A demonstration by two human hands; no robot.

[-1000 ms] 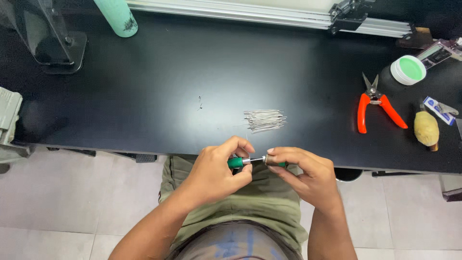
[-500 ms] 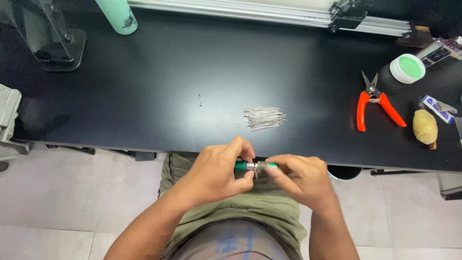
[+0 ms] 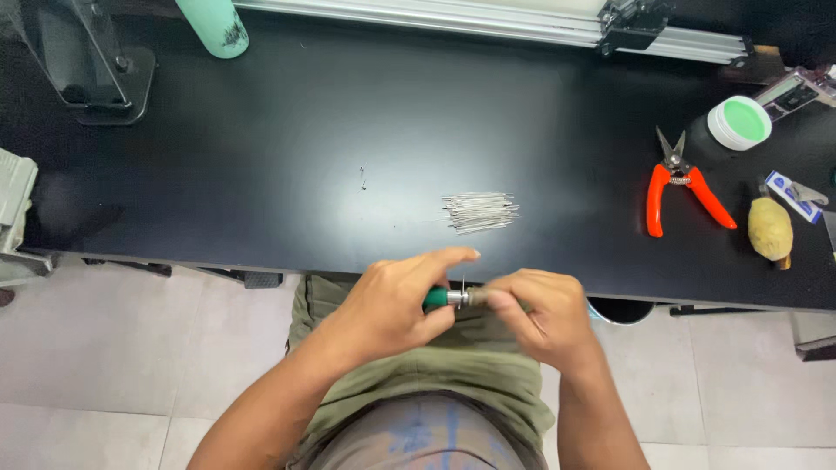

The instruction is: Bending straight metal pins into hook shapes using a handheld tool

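1. Both hands hold one small green tool (image 3: 438, 298) with a silver tip, just below the black table's (image 3: 261, 157) edge.
2. Left hand (image 3: 392, 309) pinches its green end.
3. Right hand (image 3: 540, 313) wraps the other end.
4. Thin metal pins (image 3: 479, 211) lie on the table nearby.
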